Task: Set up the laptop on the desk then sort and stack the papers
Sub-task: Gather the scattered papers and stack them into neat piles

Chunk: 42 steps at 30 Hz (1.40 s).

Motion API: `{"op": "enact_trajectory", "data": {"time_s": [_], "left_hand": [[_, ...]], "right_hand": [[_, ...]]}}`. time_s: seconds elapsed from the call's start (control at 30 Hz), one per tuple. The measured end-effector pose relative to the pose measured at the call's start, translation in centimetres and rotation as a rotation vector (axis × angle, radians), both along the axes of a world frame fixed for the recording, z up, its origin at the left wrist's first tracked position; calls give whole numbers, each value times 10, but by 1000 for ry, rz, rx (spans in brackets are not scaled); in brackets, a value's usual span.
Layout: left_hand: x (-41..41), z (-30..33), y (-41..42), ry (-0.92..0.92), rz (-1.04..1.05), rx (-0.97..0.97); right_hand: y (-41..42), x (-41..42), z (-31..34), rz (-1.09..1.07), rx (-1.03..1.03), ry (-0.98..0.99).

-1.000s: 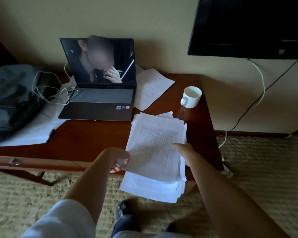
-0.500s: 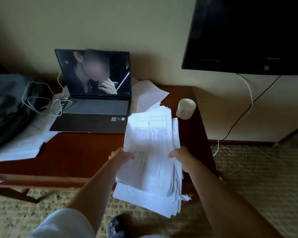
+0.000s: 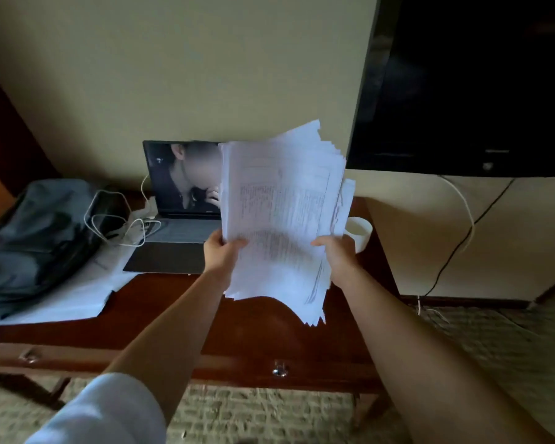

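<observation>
Held up off the table [image 3: 180,302], a thick stack of papers [image 3: 282,219], nearly upright and fanned loose at its top and bottom edges. Gripped at the lower left edge by the left hand [image 3: 221,251], thumb over the front sheet, fingers curled behind. Gripped at the lower right edge by the right hand [image 3: 337,254], thumb likewise on the front. Stood open behind the stack, at the back of the table against the wall, the laptop [image 3: 180,213], screen lit, right part hidden by the sheets. Peeked out just right of the papers, a white mug [image 3: 362,233]. Lay at the left end of the table a dark bag [image 3: 36,238] on more loose sheets [image 3: 77,296], with a white cable [image 3: 116,225] looped between bag and laptop. Hung on the wall at upper right, a dark television [image 3: 474,84], cords trailing below.
</observation>
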State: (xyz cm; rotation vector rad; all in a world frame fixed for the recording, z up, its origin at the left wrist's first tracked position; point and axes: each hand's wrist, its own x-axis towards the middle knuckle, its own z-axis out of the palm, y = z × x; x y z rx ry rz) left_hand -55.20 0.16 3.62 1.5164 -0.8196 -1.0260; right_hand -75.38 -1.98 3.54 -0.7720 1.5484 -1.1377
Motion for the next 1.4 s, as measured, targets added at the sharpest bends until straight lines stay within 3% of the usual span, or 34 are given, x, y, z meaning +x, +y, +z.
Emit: {"op": "enact_trajectory", "data": {"time_s": [0.17,0.3,0.6,0.73,0.9,1.1,1.3,1.4], "left_hand": [[14,-15,9,-21,-1,-53],[19,-16,10,-44,-41,-158],[9,9,-6,-23,-23,-241],[0,32,-17,9,13,-330],[12,25,-22,18,-22,-366],[15,1,-20,-250,-35,-274],[15,35,-45,61,109,-277],[14,44,-54,74,92,-294]], "right_hand": [[13,4,-17,43,-68,27],[16,12,-23,-77,-169,-28],[-3,29,-11,-177,-218,193],[-20,42,17,-209,-356,303],[-11,35,11,-200,-373,229],[-8,35,-16,-209,-237,309],[-24,35,-5,-153,-273,274],[-20,44,-3,-99,-280,300]]}}
